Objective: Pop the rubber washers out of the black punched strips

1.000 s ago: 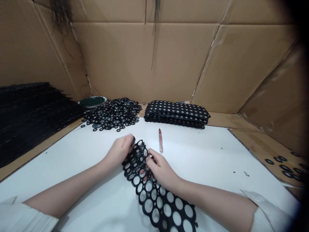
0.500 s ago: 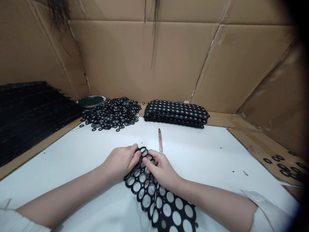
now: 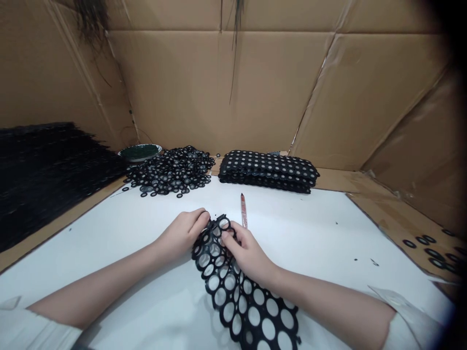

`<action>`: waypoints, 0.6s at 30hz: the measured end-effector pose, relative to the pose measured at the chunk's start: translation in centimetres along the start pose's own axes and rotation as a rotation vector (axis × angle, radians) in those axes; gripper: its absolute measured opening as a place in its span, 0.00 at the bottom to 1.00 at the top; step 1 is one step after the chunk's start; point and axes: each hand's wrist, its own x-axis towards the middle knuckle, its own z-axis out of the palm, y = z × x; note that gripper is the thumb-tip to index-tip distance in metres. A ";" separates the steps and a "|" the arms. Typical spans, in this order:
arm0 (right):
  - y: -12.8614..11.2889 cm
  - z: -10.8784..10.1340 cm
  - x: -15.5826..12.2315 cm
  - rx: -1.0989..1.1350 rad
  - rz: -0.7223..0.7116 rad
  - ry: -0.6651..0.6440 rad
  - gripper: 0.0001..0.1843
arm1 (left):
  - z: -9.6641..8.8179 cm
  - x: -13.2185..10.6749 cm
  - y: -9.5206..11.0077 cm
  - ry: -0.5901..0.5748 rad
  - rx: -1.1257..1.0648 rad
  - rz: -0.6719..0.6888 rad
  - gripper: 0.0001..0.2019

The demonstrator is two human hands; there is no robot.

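Observation:
A floppy black sheet of joined rings [image 3: 251,301], with rows of round holes, is bent in front of me and runs down to the near edge of the view. My right hand [image 3: 250,248] pinches its upper end between thumb and fingers. My left hand [image 3: 186,233] is closed at the upper left edge of the sheet; its fingertips are partly hidden, and the sheet's edge passes under them. Just beyond my right hand, a red-and-clear pen-like tool [image 3: 243,211] with a dark tip lies on the white tabletop [image 3: 153,296].
A heap of loose black rings [image 3: 171,170] lies at the back left beside a bowl [image 3: 140,152] of dark green stuff. Folded black perforated sheets [image 3: 268,170] are stacked at the back. Dark bristly strips [image 3: 47,180] fill the left; several rings [image 3: 434,253] lie on cardboard at right.
The upper end of the sheet has risen slightly and spread open more. My left hand has turned and moved up a little, away from my right hand. The view has shifted slightly.

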 end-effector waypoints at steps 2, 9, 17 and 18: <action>0.0 -0.1 0.1 -0.011 0.025 -0.071 0.10 | 0.1 0.1 0.1 0.015 0.037 -0.022 0.15; 0.8 -0.4 0.3 -0.093 0.062 -0.118 0.12 | -1.7 0.3 -1.0 0.396 0.076 -0.175 0.18; 1.0 -0.2 0.4 0.044 0.101 -0.099 0.13 | 0.2 -0.3 -0.4 0.082 0.537 0.036 0.11; 0.9 -0.2 0.4 0.055 0.108 -0.103 0.13 | 0.5 -0.4 -0.2 0.048 0.526 0.038 0.11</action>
